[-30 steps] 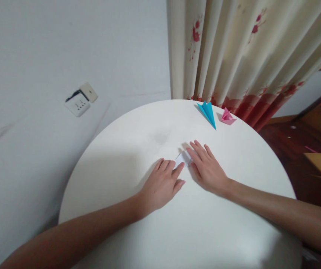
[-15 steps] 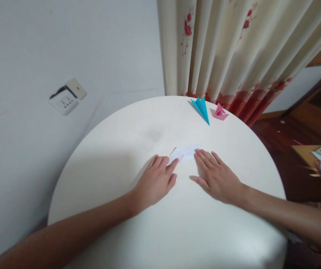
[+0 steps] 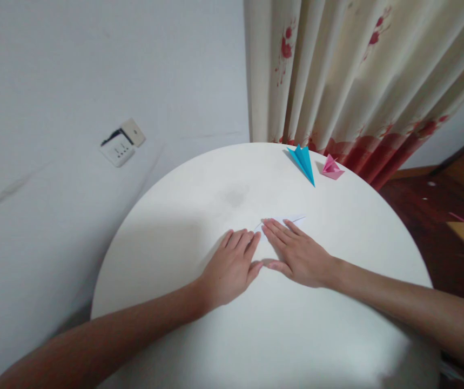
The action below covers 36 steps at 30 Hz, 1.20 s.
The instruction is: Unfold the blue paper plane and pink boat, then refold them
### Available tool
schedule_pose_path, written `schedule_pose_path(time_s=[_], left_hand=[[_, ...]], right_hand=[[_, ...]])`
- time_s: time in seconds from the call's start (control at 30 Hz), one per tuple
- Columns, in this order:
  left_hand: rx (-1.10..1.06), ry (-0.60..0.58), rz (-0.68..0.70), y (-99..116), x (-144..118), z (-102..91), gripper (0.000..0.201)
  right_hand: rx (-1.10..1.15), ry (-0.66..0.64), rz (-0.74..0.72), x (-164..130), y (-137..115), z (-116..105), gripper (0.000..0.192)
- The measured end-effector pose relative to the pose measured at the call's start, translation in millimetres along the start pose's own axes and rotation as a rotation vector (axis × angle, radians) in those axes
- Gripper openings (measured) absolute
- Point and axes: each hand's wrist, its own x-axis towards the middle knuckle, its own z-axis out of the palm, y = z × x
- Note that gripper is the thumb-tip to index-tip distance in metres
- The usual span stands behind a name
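A folded piece of white paper point(image 3: 297, 219) lies flat on the white round table point(image 3: 159, 259), its pointed right end showing past my fingers. My left hand point(image 3: 234, 265) rests at the paper's left end, fingertips pressed down on it. Spread across the middle of the paper is my right hand point(image 3: 296, 251), flat, with its fingers stretched out and covering much of it. The two thumbs almost meet at the near side. Neither hand grips the paper.
Toward the table's far edge lie a blue paper plane point(image 3: 303, 163) and a pink folded paper piece point(image 3: 331, 168). A curtain point(image 3: 321, 70) hangs behind them. On the left wall point(image 3: 53, 65) is a power socket point(image 3: 117, 149).
My right hand has slid left along the paper, closer to my left hand, covering more of it. The left hand stays at the left end. The view has turned slightly left.
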Motion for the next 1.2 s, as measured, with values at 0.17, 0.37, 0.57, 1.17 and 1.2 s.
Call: schedule_pose_path(time_s=[0.17, 0.37, 0.57, 1.17, 1.2], left_hand=[[-0.02, -0.033, -0.001, -8.5, -11.6, -0.4, 0.052], [0.015, -0.025, -0.035, -17.5, -27.0, -3.7, 0.051], [0.053, 0.046, -0.132, -27.9, -48.0, 4.6, 0.055], [-0.147, -0.033, 0.011, 10.4, -13.8, -2.8, 0.05], [-0.167, -0.028, 0.021, 9.6, -12.7, -3.0, 0.05]], right_hand=[[-0.014, -0.011, -0.006, -2.3, 0.1, -0.7, 0.081], [-0.028, -0.011, -0.005, -1.6, -1.5, 0.9, 0.08], [-0.048, -0.001, 0.017, -1.1, -5.4, 0.6, 0.078], [0.14, -0.113, 0.38, -6.7, -37.0, -38.0, 0.02], [0.175, -0.12, 0.409, -2.6, -29.7, -37.1, 0.016]])
